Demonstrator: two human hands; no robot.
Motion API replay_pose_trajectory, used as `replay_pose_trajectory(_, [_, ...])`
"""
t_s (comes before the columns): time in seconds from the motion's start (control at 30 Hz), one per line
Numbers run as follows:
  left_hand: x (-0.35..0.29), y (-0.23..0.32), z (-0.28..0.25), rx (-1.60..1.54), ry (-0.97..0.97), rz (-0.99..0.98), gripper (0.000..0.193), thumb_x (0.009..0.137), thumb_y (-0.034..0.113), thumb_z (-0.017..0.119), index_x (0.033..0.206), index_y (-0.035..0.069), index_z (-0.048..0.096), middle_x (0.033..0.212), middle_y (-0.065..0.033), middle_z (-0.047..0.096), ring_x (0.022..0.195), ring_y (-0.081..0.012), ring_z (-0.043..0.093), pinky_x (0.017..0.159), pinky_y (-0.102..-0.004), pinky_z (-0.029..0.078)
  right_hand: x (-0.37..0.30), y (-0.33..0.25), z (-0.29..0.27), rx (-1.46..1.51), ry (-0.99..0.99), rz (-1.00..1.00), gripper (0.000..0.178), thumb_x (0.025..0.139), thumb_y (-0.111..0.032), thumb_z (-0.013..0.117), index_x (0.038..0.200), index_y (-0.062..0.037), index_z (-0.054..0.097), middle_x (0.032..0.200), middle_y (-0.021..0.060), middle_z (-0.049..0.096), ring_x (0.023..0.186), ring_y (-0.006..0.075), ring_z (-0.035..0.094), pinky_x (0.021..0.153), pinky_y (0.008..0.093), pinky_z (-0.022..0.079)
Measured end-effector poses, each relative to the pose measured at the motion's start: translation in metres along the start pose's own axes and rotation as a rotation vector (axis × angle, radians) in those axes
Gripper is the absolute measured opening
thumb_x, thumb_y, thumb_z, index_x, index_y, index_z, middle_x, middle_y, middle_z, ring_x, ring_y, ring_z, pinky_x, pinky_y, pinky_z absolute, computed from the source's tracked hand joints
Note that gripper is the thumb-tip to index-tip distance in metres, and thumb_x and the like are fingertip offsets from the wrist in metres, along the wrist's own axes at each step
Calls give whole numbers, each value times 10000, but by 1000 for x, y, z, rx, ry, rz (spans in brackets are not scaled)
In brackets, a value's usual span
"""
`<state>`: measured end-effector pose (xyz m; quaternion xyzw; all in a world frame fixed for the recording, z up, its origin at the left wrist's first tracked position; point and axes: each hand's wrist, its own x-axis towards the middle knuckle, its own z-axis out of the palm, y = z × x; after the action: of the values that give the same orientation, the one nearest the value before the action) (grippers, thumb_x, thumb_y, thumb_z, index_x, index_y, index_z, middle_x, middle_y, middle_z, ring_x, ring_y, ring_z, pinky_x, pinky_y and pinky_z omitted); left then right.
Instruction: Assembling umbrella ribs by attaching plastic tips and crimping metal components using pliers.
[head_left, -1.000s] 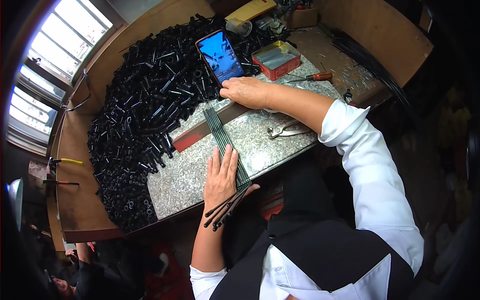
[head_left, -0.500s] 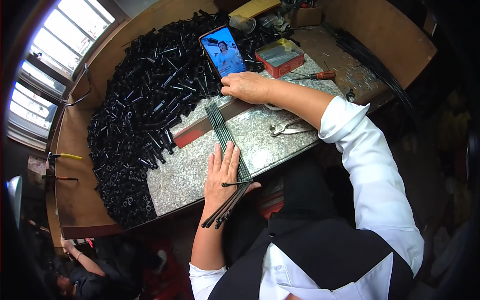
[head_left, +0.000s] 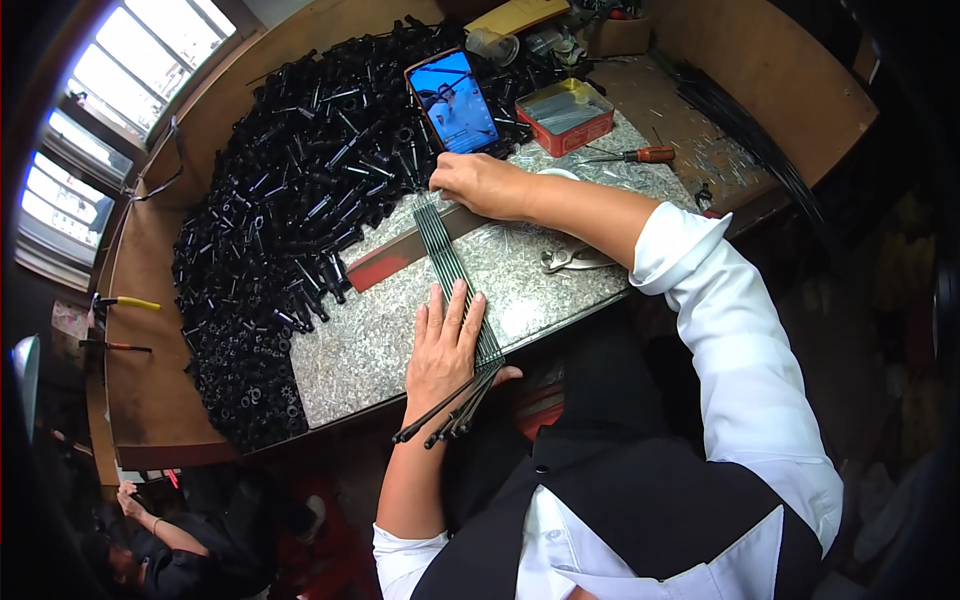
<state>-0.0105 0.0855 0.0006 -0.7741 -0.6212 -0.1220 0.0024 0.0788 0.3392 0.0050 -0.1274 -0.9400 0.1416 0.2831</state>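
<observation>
My left hand point(head_left: 443, 345) lies flat on the granite slab, fingers stretched along a row of thin dark metal rods point(head_left: 458, 272). Its thumb sticks out on the right side of the rods. The rods' thicker black ends fan out over the wrist, past the slab's front edge, while the far ends rest across a red-brown bar point(head_left: 391, 259). Just beyond those far ends, my right hand point(head_left: 485, 186) is closed in a pinch; whatever its fingertips hold is too small to make out. Right behind it leans a smartphone point(head_left: 453, 104) with a lit screen.
A heap of black parts point(head_left: 300, 190) covers the left and back. To the right are a red tin point(head_left: 565, 118) of thin pins, a screwdriver point(head_left: 640, 155), pincers point(head_left: 575, 260) and dark rods point(head_left: 750, 135). Another person point(head_left: 165, 530) is at lower left.
My right hand has drawn slightly left and down, from the phone's lower edge toward the rods' far ends. The row of rods looks more spread, and one crossing rod end has swung down-left.
</observation>
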Motion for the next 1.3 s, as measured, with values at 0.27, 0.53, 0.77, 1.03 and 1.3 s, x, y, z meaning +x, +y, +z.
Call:
replay_pose_trajectory(0.27, [-3,-2,0,5,47,5,899,672,489,755,1358,31,397,1463,-198,305,1368,-411,240,1104,-504,237,-33,40,-88,-355,124,149,130,795,-106,643,919,-69,632,895,106,603,846,312,616,713,406,499])
replay_pose_trajectory(0.53, [-2,-2,1,-33,51,-2,942,629,500,773,1348,16,405,1442,-205,335,1359,-421,251,1098,-509,246,-50,114,-127,-604,-281,546,132,731,-79,622,837,-58,697,897,177,671,892,350,644,745,433,518])
replay_pose_trajectory(0.77, [-4,-2,3,-10,87,15,940,630,494,777,1348,18,403,1439,-207,335,1352,-432,257,1098,-510,247,-46,108,-128,-711,-358,480,155,738,-43,600,862,-32,693,939,167,668,915,342,642,772,417,521])
replay_pose_trajectory(1.03, [-2,-1,3,2,81,5,943,639,495,772,1346,-3,398,1439,-208,338,1359,-421,253,1099,-506,247,-54,93,-132,-878,-205,349,201,790,-47,559,968,-28,652,1034,153,638,988,313,625,828,405,514])
replay_pose_trajectory(1.3, [-5,-3,4,7,94,3,944,641,493,772,1349,-5,395,1438,-208,343,1362,-414,253,1098,-511,245,-18,9,-74,-321,-196,7,241,749,52,534,965,-52,552,950,117,544,945,326,569,785,411,476])
